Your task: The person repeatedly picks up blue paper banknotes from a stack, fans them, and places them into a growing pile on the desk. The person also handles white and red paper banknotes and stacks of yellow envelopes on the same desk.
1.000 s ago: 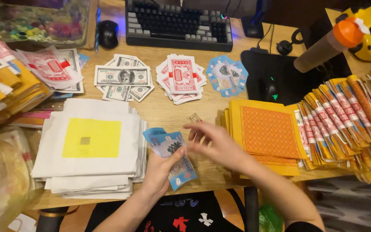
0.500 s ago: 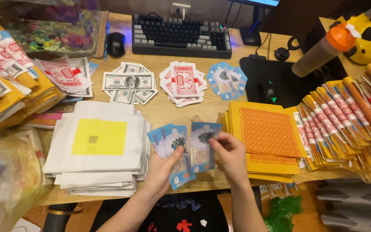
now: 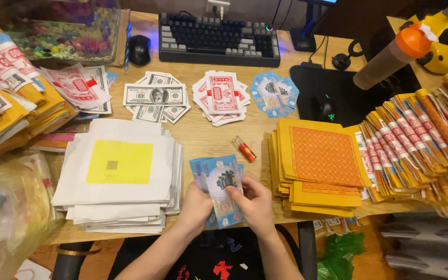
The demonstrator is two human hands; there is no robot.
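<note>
Head view: since half a second ago my hands have closed together, the blue notes [image 3: 221,187] squared from a fan into one stack at the near edge of the surface [image 3: 208,137]. Left hand [image 3: 195,206] cradles it, right hand [image 3: 257,203] pinches the top note. Clear bin [image 3: 73,33] far left holds colourful bits; plastic bag [image 3: 11,207] contents unclear.

a small sheaf of blue notes [image 3: 223,187] stood fanned and tilted at the near edge of the desk, printed with a dark picture in the middle and pale borders. the left hand [image 3: 195,205] gripped it from the left and below, the right hand [image 3: 255,203] from the right, thumb across the front. the lowest corner hung past the desk edge.
</note>
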